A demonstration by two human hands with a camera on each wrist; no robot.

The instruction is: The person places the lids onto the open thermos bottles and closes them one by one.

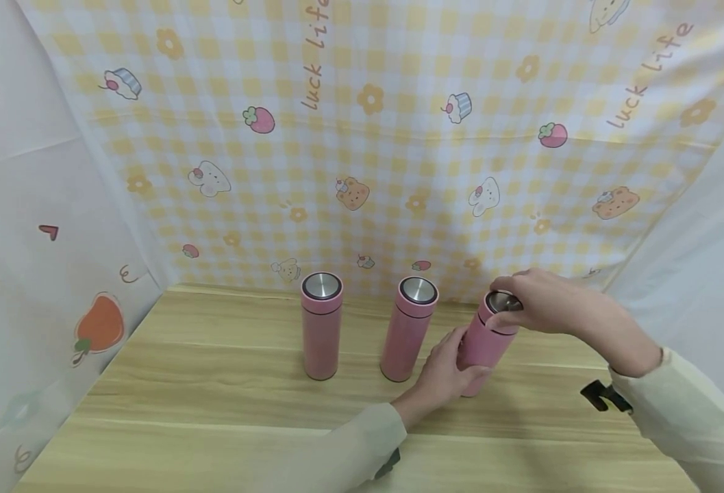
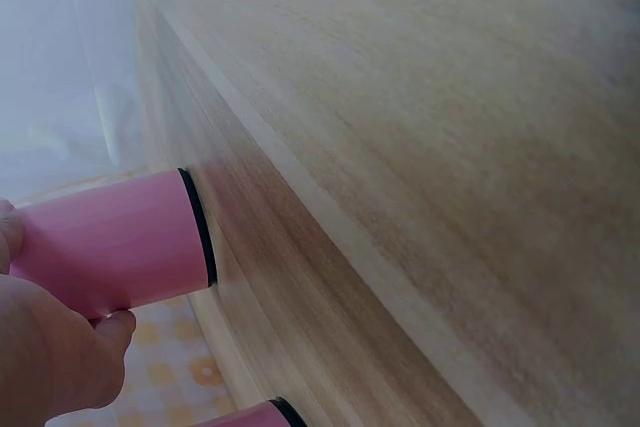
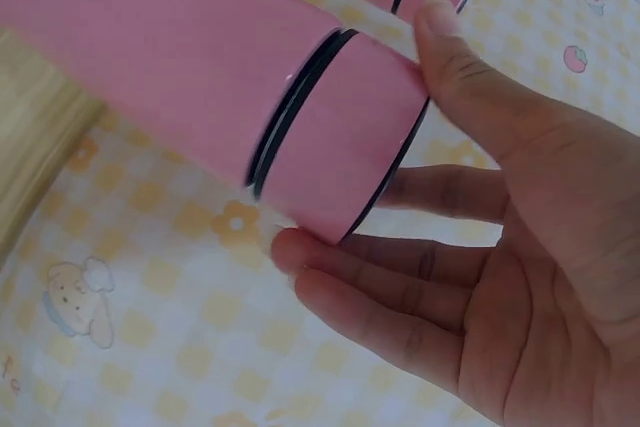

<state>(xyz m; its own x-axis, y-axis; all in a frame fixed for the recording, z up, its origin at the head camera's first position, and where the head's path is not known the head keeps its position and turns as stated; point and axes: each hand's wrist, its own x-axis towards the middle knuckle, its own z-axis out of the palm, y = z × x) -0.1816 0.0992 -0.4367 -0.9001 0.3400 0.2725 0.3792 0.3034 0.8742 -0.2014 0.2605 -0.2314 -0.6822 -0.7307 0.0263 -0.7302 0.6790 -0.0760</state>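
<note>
Three pink thermos flasks with silver-topped lids stand in a row on the wooden table. The rightmost flask [image 1: 483,348] is between both hands. My left hand [image 1: 442,373] grips its body, thumb on the near side; in the left wrist view the black-edged base of the flask [image 2: 125,232] is right at the tabletop. From above, my right hand [image 1: 546,301] holds the lid [image 3: 345,132], thumb on one side and fingertips on the other. A dark ring shows where lid and body meet. The middle flask [image 1: 406,335] stands just left of my left hand.
Farther left is another upright flask [image 1: 321,342]. The wood-grain table [image 1: 214,383] ends at a yellow checked cloth [image 1: 362,150] hanging behind the flasks. White printed cloth [image 1: 47,171] hangs along the left side, and plain white cloth [image 1: 701,260] along the right.
</note>
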